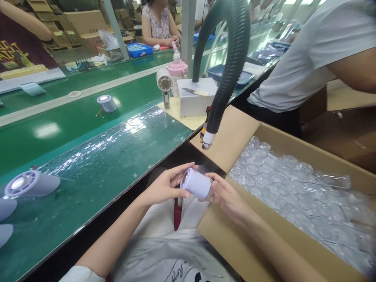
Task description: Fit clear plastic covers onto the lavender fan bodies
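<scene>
Above my lap I hold a lavender cylindrical fan housing [198,183], tilted, with its ringed end toward the left. My left hand [169,186] grips that end, thumb below and fingers above. At the other end, my right hand [226,194] has its fingers closed on a clear plastic piece that fits against or over the housing; how far it goes on I cannot tell. Just above hangs the nozzle [208,140] of a black corrugated hose [235,51]. To the right, an open cardboard box [305,147] holds many clear plastic cups [293,184].
More lavender housings [44,185] stand at the left on the green bench [96,184]; another with wires [107,103] sits on the conveyor [58,105]. A handheld fan [164,84] and a white box [196,100] bearing a knife [195,92] are ahead. A co-worker [317,55] is close on the right.
</scene>
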Tool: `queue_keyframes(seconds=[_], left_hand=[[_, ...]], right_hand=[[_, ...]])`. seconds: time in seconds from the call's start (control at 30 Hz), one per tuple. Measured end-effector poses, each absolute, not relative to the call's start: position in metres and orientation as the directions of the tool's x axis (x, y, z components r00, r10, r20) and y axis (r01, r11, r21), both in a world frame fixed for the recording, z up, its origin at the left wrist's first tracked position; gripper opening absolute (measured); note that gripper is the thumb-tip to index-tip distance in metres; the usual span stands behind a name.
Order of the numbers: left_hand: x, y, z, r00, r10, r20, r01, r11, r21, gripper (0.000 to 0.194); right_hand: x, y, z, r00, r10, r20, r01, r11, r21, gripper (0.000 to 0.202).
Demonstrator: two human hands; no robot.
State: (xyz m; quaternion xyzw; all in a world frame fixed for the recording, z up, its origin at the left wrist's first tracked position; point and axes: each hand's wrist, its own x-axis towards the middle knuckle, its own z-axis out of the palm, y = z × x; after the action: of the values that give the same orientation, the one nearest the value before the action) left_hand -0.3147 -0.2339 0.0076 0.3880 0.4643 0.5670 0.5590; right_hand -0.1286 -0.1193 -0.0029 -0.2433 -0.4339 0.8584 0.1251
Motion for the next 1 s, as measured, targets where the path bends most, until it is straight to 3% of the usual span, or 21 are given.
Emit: queue_keyframes(seconds=[0.1,0.3,0.6,0.77,0.83,0.9,0.97,1.0], left_hand=[[-0.328,-0.194,-0.006,-0.069,0.995,-0.071,-0.332,0.044,0.942,0.08],[-0.344,-0.145,-0.003,0.0,0.997,-0.082,-0.246,0.079,0.966,0.069],[-0.345,-0.175,0.004,-0.007,0.991,-0.135,-0.207,0.13,0.97,0.066],[-0.326,-0.213,0.006,-0.136,0.985,-0.104,-0.172,0.08,0.982,0.063],[-0.315,-0.22,0.005,-0.281,0.954,-0.107,-0.19,0.054,0.98,0.059],[-0.305,-0.219,0.005,-0.411,0.888,-0.206,-0.342,0.06,0.938,0.055],[-0.293,-0.212,0.006,-0.475,0.78,-0.407,-0.531,0.115,0.839,0.045],[-0.288,-0.208,0.006,-0.49,0.722,-0.489,-0.585,0.143,0.798,0.037]], right_hand=[[-0.144,-0.106,-0.026,-0.804,0.532,-0.265,-0.138,-0.6,-0.788,0.055],[-0.164,-0.086,-0.046,-0.75,0.635,-0.183,-0.266,-0.543,-0.796,0.054],[-0.158,-0.091,-0.039,-0.784,0.598,-0.166,-0.207,-0.505,-0.838,0.052],[-0.126,-0.11,-0.01,-0.725,0.676,-0.13,-0.161,-0.35,-0.923,0.034],[-0.09,-0.117,0.003,-0.619,0.779,-0.102,-0.141,-0.238,-0.961,0.027],[-0.032,-0.129,0.011,-0.387,0.921,-0.041,-0.083,-0.079,-0.993,0.028],[0.046,-0.156,0.012,0.02,0.998,0.064,0.076,0.062,-0.995,0.034],[0.089,-0.177,0.009,0.276,0.953,0.126,0.2,0.071,-0.977,0.037]])
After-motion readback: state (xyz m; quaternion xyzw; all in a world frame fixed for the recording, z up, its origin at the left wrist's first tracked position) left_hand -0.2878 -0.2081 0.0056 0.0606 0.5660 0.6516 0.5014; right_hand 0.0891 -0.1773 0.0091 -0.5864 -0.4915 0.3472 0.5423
